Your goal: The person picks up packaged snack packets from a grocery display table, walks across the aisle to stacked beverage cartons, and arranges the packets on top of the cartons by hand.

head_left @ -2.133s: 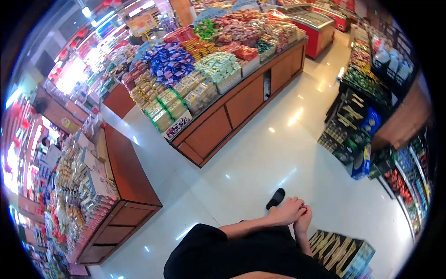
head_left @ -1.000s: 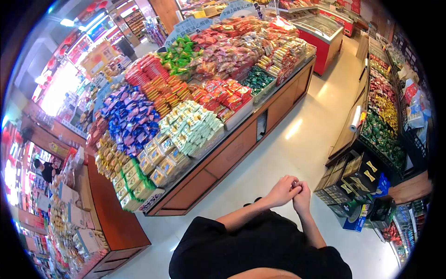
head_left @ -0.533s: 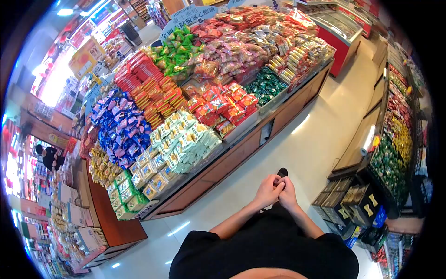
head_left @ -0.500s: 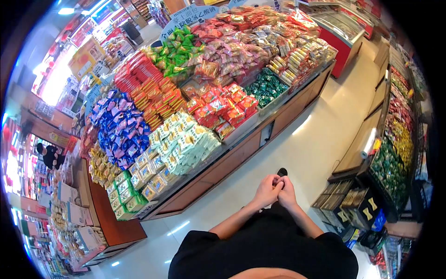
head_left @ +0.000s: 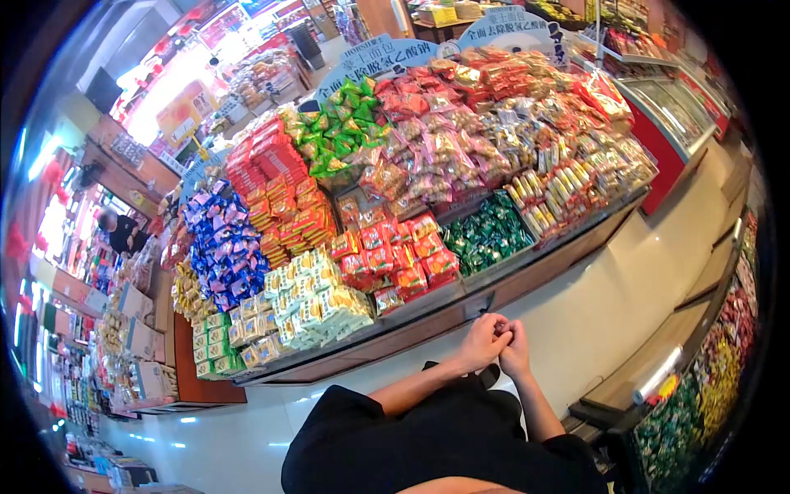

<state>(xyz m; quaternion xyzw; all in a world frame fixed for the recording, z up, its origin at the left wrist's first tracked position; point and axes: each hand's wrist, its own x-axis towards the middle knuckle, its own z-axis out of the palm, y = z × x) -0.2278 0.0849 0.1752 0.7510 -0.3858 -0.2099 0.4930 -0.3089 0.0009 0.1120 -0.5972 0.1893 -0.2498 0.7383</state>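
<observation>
My left hand (head_left: 477,343) and my right hand (head_left: 516,349) are held together in front of my body, fingers curled and touching each other. Anything between the fingers is hidden. Beyond them runs the front panel of a long display counter (head_left: 428,326). Heaped on that counter, nearest my hands, are red snack packets (head_left: 407,255) and dark green wrapped sweets (head_left: 487,234). To the left are pale green packets (head_left: 319,305) and blue wrapped sweets (head_left: 222,247). Neither hand touches the goods.
A glossy floor aisle (head_left: 568,329) runs along the counter. On the right, another shelf (head_left: 699,395) bears wrapped sweets. A red-sided freezer (head_left: 666,156) stands at the back right. Blue signs (head_left: 378,62) rise behind the goods. At the far left is a person (head_left: 125,235) in dark clothes.
My view has turned and shifted, so the counter's goods appear further right and the right-hand shelf slides lower. My hands stay together, now seen closer to the counter front.
</observation>
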